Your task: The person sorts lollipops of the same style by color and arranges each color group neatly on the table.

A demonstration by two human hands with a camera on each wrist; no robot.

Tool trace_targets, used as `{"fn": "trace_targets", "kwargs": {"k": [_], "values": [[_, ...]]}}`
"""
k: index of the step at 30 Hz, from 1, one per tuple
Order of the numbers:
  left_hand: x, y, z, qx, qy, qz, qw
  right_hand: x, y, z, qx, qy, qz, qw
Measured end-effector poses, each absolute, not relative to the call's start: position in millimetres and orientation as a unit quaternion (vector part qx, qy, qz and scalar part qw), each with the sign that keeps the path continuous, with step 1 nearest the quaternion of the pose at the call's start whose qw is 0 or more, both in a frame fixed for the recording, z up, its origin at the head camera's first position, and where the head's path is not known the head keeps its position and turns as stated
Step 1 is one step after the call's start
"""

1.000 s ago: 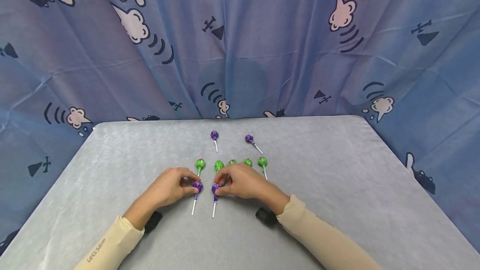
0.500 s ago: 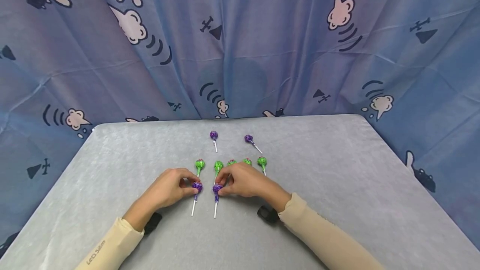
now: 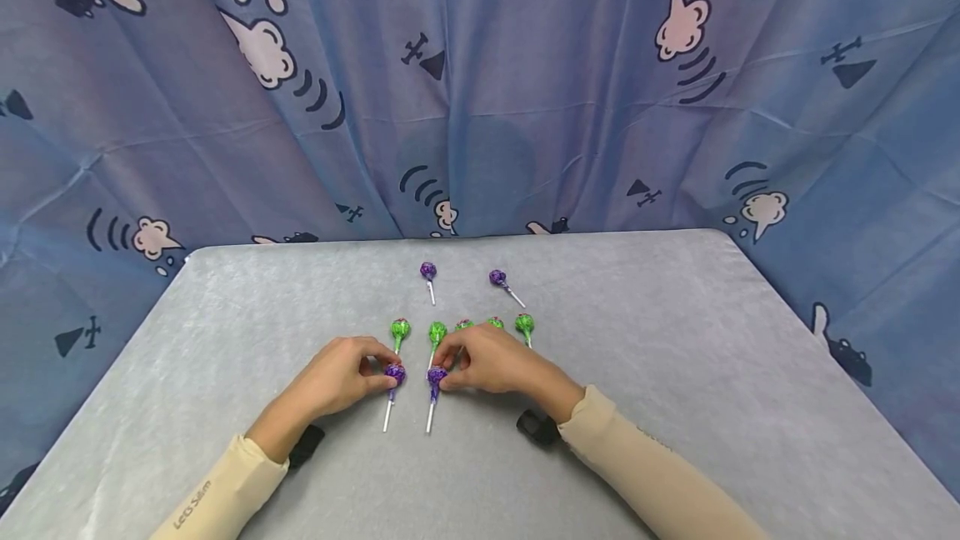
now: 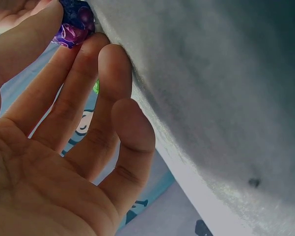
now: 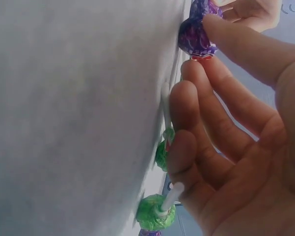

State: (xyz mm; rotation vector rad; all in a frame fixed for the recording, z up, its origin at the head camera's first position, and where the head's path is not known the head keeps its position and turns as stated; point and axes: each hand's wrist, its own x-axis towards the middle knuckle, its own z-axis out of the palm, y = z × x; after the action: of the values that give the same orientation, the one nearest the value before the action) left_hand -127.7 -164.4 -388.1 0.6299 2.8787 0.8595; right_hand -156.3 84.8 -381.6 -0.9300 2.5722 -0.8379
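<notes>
My left hand (image 3: 337, 375) pinches the wrapped head of a purple lollipop (image 3: 395, 372) between thumb and fingers, its white stick pointing toward me. Just to the right, my right hand (image 3: 491, 361) has thumb and fingertips on the head of a second purple lollipop (image 3: 436, 377), lying nearly parallel to the first. In the left wrist view the shiny purple wrapper (image 4: 77, 23) sits between thumb and fingertips. The right wrist view shows the other purple wrapper (image 5: 197, 37) under the thumb, with the remaining fingers loosely bent.
Behind the hands runs a row of several green lollipops, from a left one (image 3: 401, 328) to a right one (image 3: 524, 323); my right hand partly hides the middle ones. Two purple lollipops, one left (image 3: 428, 271) and one right (image 3: 498, 277), lie farther back on the grey-covered table (image 3: 660, 340).
The right hand has shifted its purple lollipop slightly to the right, and the stick's angle has changed a little. My left hand and its lollipop have stayed in place.
</notes>
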Motion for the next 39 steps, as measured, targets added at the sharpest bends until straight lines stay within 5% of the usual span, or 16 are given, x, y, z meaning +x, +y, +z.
{"fn": "trace_targets", "kwargs": {"k": [29,39], "values": [[-127.5,-164.3,-388.2,0.202,0.939,0.274,0.04,-153.4,81.0,-381.1,-0.328,0.894,-0.284,0.107],[-127.4,-163.6,-387.7,0.202,0.938,0.278,0.038,-152.3,80.0,-381.1,-0.318,0.901,-0.258,0.142]]}}
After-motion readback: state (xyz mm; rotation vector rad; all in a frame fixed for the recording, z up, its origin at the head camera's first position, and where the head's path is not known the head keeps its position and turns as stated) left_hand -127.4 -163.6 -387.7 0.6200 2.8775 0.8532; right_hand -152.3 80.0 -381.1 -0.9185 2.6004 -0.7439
